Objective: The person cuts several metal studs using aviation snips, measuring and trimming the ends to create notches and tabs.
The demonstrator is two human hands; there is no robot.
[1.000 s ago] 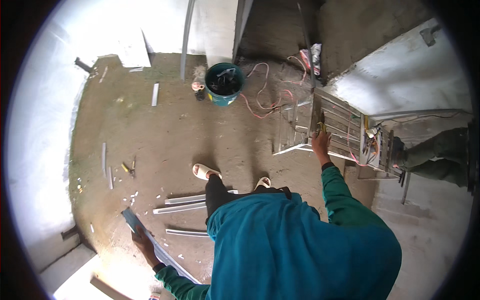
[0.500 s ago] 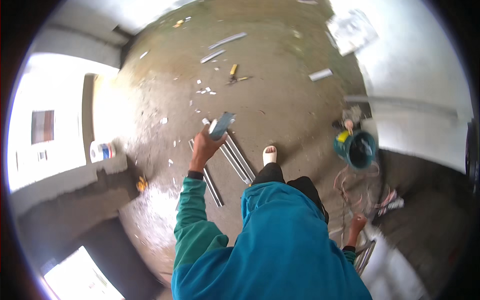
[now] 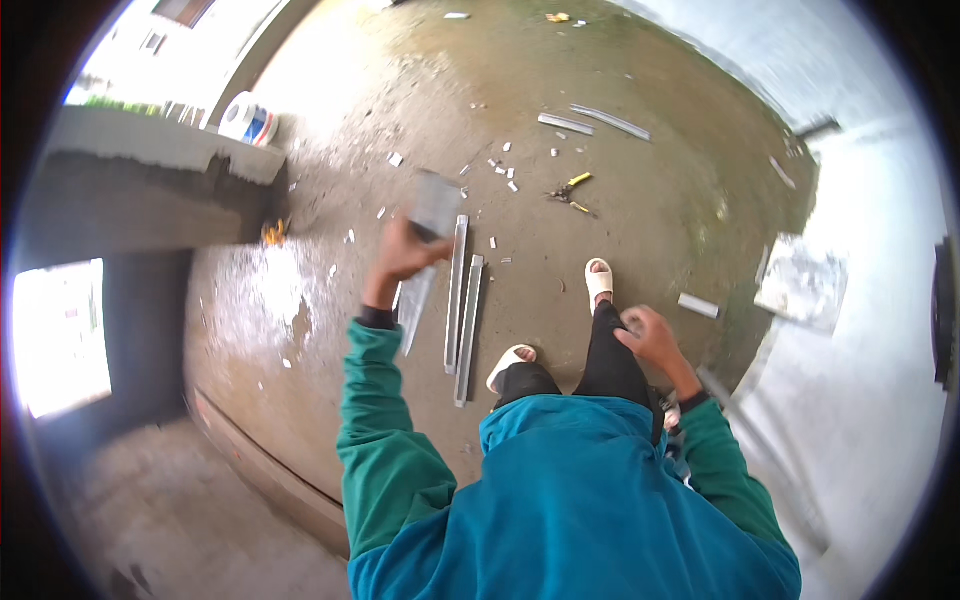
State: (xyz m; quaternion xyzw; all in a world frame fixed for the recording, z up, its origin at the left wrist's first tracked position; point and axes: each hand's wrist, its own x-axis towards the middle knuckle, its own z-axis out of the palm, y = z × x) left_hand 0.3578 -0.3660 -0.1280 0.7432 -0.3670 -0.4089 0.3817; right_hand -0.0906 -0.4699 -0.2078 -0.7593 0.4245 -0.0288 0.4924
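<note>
My left hand (image 3: 405, 250) is closed on a grey metal strip (image 3: 436, 200) held above the floor, blurred by movement. Long metal channels (image 3: 455, 300) lie beside it on the muddy concrete. My right hand (image 3: 652, 340) hangs by my right thigh with curled fingers; whether they grip anything small cannot be made out. Yellow-handled pliers (image 3: 575, 185) lie open on the floor ahead, among small white offcuts (image 3: 508, 170).
Short channel pieces (image 3: 607, 120) lie farther ahead. A white bucket (image 3: 246, 120) sits at a low wall (image 3: 150, 190) on the left, near a bright opening (image 3: 62, 335). A pale board (image 3: 800, 283) lies along the white wall (image 3: 870, 350) on the right.
My view has swung away from the green bucket and metal rack. My right hand has left the rack and moved to my thigh; my left hand has lifted the strip forward.
</note>
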